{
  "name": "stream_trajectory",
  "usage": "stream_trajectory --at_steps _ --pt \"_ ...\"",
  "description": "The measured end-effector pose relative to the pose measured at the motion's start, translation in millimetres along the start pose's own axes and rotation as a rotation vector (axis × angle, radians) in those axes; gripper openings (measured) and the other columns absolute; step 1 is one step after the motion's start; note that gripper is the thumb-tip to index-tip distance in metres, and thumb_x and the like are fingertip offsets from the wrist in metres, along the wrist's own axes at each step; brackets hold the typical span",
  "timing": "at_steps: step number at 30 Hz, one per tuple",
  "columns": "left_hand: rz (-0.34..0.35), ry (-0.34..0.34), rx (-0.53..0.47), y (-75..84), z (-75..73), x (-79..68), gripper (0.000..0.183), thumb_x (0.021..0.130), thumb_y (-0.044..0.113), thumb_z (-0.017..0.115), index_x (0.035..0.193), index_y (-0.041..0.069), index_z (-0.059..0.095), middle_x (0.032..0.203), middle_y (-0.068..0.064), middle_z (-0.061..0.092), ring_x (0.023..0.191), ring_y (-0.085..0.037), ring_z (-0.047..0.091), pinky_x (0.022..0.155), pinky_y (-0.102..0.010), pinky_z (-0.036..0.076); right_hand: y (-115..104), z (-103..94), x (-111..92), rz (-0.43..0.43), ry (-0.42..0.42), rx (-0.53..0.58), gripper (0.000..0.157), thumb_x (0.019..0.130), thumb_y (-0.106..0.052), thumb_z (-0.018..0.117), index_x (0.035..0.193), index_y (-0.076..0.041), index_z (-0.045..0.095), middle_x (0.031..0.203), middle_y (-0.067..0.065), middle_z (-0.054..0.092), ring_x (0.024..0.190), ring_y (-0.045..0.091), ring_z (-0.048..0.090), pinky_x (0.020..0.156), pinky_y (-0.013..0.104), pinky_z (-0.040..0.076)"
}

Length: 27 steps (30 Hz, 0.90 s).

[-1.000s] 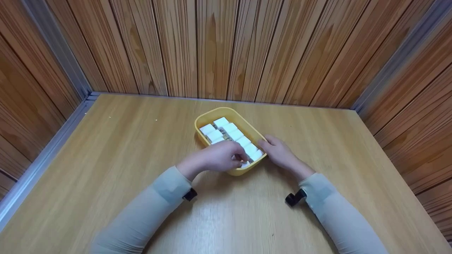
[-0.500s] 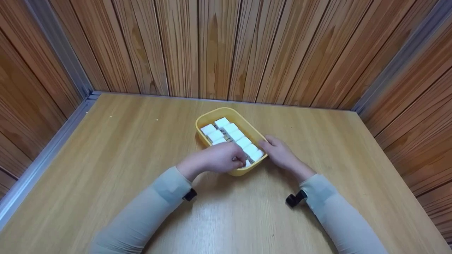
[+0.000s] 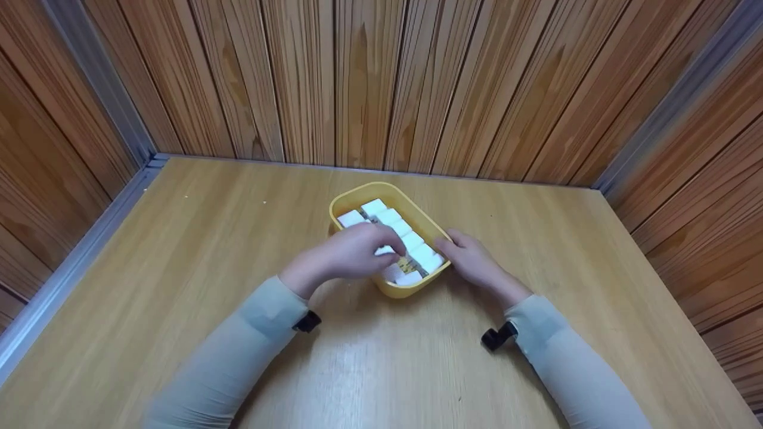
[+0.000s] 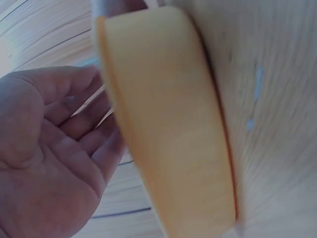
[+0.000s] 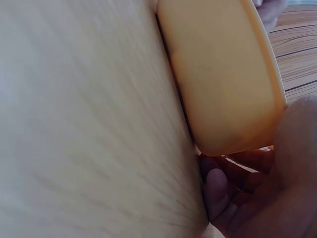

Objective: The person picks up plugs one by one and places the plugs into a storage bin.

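Observation:
A yellow rectangular plastic box [image 3: 426, 223] with rounded corners sits tilted across the wooden table. White blocks [image 3: 411, 241] lie inside it in two rows, with small yellowish-brown pieces [image 3: 407, 266] visible between them. My left hand [image 3: 357, 247] reaches over the near left side, its bent fingers above the blocks and hiding some of them. In the left wrist view the palm [image 4: 49, 163] shows bare, and the box wall [image 4: 168, 124] covers the fingertips. My right hand [image 3: 474, 256] grips the box's right corner, thumb over the rim and fingers [image 5: 223, 191] curled at the outer wall.
The light wooden tabletop [image 3: 197, 256] runs to a wood-plank back wall [image 3: 363, 83] and side walls with grey metal edging [image 3: 77, 262]. A few tiny white specks [image 3: 264, 202] lie on the table left of the box.
My left hand has moved back and left from the near corner toward the middle of the box, uncovering a white block and brownish pieces there. The right hand and box stay put.

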<state>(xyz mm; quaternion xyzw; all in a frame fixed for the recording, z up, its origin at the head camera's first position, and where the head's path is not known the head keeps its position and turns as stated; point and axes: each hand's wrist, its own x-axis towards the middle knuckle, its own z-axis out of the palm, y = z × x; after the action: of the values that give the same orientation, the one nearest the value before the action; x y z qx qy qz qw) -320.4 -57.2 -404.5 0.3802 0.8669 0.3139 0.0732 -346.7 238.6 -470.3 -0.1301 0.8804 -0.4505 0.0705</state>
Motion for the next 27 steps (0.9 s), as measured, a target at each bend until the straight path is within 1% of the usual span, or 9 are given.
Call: stream_trajectory --at_steps 3,6,10,13,15,20,23,25,27 --pt "0.015 0.073 -0.003 -5.0 -9.0 -4.7 0.024 0.108 0.011 0.068 0.125 0.001 0.081 0.126 -0.01 0.079 0.126 -0.029 0.071 0.113 -0.048 0.052 0.4 0.4 0.5 0.001 0.006 -0.003 0.043 0.115 -0.036 0.055 0.135 -0.002 0.071 0.118 0.011 0.073 0.108 0.025 0.06 0.099 0.038 0.045" --pt "0.004 0.14 -0.008 -12.4 -16.9 -10.2 0.024 0.108 0.012 0.068 0.126 0.002 0.08 0.128 -0.01 0.078 0.128 -0.03 0.07 0.113 -0.049 0.052 0.0 -0.3 0.1 0.021 0.004 -0.001 0.044 0.115 -0.038 0.055 0.137 -0.004 0.071 0.119 0.01 0.072 0.108 0.026 0.059 0.098 0.038 0.044" --pt "-0.046 0.234 -0.025 -24.9 -24.1 -19.0 0.022 0.108 0.013 0.071 0.127 0.005 0.079 0.13 -0.009 0.077 0.129 -0.03 0.069 0.113 -0.05 0.052 -1.2 -1.7 -0.1 0.04 -0.022 -0.007 0.047 0.116 -0.043 0.053 0.139 -0.005 0.069 0.116 0.01 0.069 0.105 0.026 0.058 0.093 0.038 0.044" --pt "-0.11 0.292 -0.05 -34.3 -28.4 -26.3 0.022 0.108 0.014 0.073 0.128 0.01 0.08 0.131 -0.006 0.075 0.13 -0.028 0.067 0.113 -0.05 0.052 -1.9 -2.7 0.0 0.054 -0.045 -0.008 0.051 0.116 -0.047 0.052 0.141 -0.005 0.068 0.113 0.01 0.067 0.102 0.026 0.058 0.088 0.038 0.045" --pt "-0.144 0.323 -0.054 -40.0 -31.3 -30.7 0.024 0.108 0.014 0.073 0.13 0.01 0.079 0.132 -0.006 0.074 0.131 -0.028 0.066 0.114 -0.05 0.051 -1.9 -3.5 0.3 0.066 -0.056 -0.009 0.053 0.116 -0.049 0.052 0.143 -0.006 0.067 0.11 0.009 0.065 0.099 0.026 0.058 0.084 0.037 0.045" --pt "-0.233 0.356 -0.014 -51.2 -39.1 -41.9 0.028 0.108 0.017 0.074 0.134 0.007 0.076 0.139 -0.009 0.07 0.137 -0.031 0.063 0.119 -0.054 0.047 -1.3 -6.4 0.0 0.081 -0.066 -0.003 0.055 0.115 -0.055 0.053 0.142 -0.009 0.067 0.1 0.008 0.062 0.09 0.027 0.058 0.076 0.036 0.046" --pt "-0.288 0.356 0.011 -57.0 -43.9 -47.7 0.031 0.108 0.019 0.074 0.137 0.008 0.075 0.142 -0.009 0.068 0.138 -0.032 0.061 0.119 -0.055 0.047 -1.5 -8.9 -0.2 0.068 -0.071 -0.008 0.056 0.115 -0.058 0.053 0.14 -0.01 0.067 0.1 0.009 0.063 0.089 0.029 0.058 0.076 0.038 0.048" --pt "-0.312 0.36 0.034 -60.2 -47.0 -50.4 0.033 0.108 0.021 0.074 0.139 0.008 0.074 0.141 -0.008 0.068 0.137 -0.031 0.062 0.118 -0.054 0.048 -2.6 -11.0 -0.3 0.066 -0.065 -0.024 0.059 0.114 -0.06 0.053 0.141 -0.01 0.068 0.109 0.011 0.066 0.097 0.03 0.061 0.083 0.042 0.05" --pt "-0.315 0.369 0.058 -62.8 -49.8 -52.3 0.034 0.108 0.021 0.074 0.139 0.007 0.074 0.14 -0.009 0.068 0.136 -0.031 0.062 0.117 -0.055 0.049 -3.9 -14.0 0.0 0.061 -0.048 -0.056 0.061 0.114 -0.06 0.052 0.144 -0.009 0.067 0.122 0.013 0.069 0.112 0.032 0.064 0.096 0.048 0.052"
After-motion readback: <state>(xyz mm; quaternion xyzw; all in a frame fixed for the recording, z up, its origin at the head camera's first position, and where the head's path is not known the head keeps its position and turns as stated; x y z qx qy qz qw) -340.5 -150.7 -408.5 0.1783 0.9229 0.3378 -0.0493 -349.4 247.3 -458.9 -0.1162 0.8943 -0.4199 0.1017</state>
